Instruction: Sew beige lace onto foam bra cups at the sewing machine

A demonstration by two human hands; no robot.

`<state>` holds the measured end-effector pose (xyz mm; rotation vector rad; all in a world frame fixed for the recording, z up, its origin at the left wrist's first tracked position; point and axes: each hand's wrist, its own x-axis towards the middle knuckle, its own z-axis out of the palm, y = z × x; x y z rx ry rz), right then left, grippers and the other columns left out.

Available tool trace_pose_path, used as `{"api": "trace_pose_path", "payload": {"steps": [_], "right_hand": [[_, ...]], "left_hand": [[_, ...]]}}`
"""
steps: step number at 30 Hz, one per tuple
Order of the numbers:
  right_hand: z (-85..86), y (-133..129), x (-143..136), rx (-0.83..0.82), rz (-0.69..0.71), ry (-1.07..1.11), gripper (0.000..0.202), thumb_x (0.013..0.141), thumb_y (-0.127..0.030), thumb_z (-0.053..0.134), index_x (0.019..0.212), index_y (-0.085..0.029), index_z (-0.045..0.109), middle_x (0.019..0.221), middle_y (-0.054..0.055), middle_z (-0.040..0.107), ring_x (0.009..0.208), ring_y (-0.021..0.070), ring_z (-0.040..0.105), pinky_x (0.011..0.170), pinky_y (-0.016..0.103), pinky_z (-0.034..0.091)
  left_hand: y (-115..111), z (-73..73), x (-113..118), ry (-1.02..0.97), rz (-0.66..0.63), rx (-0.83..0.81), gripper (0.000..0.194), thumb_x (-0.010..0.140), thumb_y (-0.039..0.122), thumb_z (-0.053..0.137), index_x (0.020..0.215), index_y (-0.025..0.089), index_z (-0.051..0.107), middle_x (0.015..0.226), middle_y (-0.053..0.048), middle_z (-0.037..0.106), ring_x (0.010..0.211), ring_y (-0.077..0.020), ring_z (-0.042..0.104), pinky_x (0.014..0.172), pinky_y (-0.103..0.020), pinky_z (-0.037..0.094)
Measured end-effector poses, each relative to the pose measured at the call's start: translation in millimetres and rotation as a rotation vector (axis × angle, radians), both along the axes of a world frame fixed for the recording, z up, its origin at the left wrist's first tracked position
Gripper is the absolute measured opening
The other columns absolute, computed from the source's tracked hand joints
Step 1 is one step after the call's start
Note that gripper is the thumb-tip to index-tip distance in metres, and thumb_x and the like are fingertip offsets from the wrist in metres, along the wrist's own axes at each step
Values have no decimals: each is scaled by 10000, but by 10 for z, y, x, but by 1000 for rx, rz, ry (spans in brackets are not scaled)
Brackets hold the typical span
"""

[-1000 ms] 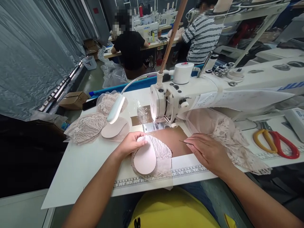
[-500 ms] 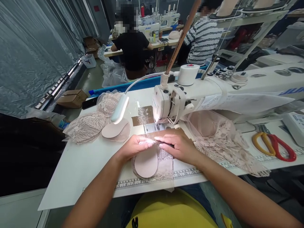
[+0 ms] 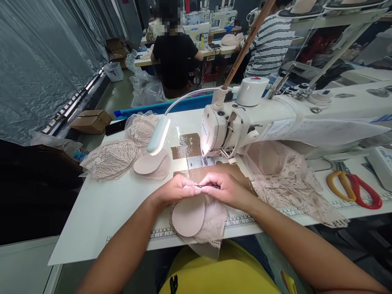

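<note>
Just in front of the sewing machine (image 3: 220, 126), both my hands pinch the top edge of a pale pink lace piece (image 3: 216, 218). My left hand (image 3: 177, 190) has thumb and fingers closed on the edge. Beside it, my right hand (image 3: 228, 190) is closed on the same edge, with a thin dark tool partly showing in its fingers; its kind is hidden. A smooth rounded pink pad (image 3: 188, 216) hangs below my left hand over the lace. The lace's lower end reaches past the table's front edge.
Lace cups (image 3: 110, 159) and another pad (image 3: 148, 163) lie to the left near the lamp (image 3: 159, 134). More lace garments (image 3: 275, 171) rest under the machine arm. Scissors (image 3: 352, 188) with red and yellow handles lie on the right. Two people sit ahead.
My hands have drawn slightly back from the machine, and the fingers are bunched closer together. The lace and pad have shifted toward me, over the front edge. The view has moved slightly.
</note>
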<state>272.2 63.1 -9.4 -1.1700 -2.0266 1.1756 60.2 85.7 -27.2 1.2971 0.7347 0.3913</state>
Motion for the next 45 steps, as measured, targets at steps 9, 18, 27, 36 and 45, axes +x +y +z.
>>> {"api": "trace_pose_path", "payload": {"steps": [9,18,27,36,45], "right_hand": [[-135,26,11,-32,-50,49,177,853,-356,581,881,-192,641,817,16,647,755,151,586,657,266,429],[-194,52,5,-161,-96,150,173,799,-318,602,767,-196,483,701,-39,469,647,112,455,585,240,377],[-89,143,276,99,-46,-115,153,853,-212,496,879,-190,646,871,33,661,795,170,573,686,272,414],[-364,152,268,256,-127,-393,159,837,-179,507,738,-191,631,748,23,654,679,165,571,557,258,365],[-351,177,264,322,-144,-473,355,835,-188,522,1175,-218,619,1132,39,680,956,228,634,740,305,471]], "left_hand": [[-1,0,22,-7,2,-50,411,745,444,700,589,123,496,573,50,322,545,-64,269,495,-228,171],[33,37,8,77,-68,20,425,768,480,658,601,136,472,571,51,339,525,-62,287,485,-219,190],[582,250,-123,486,-27,508,304,848,415,534,698,151,553,621,12,516,557,-108,461,523,-220,333],[466,268,246,795,105,1087,266,872,227,450,1049,150,634,1003,-119,606,940,-254,572,769,-359,476],[146,7,426,859,-131,1313,402,886,321,484,1214,107,571,1281,-175,559,1165,-315,515,949,-461,472]]}}
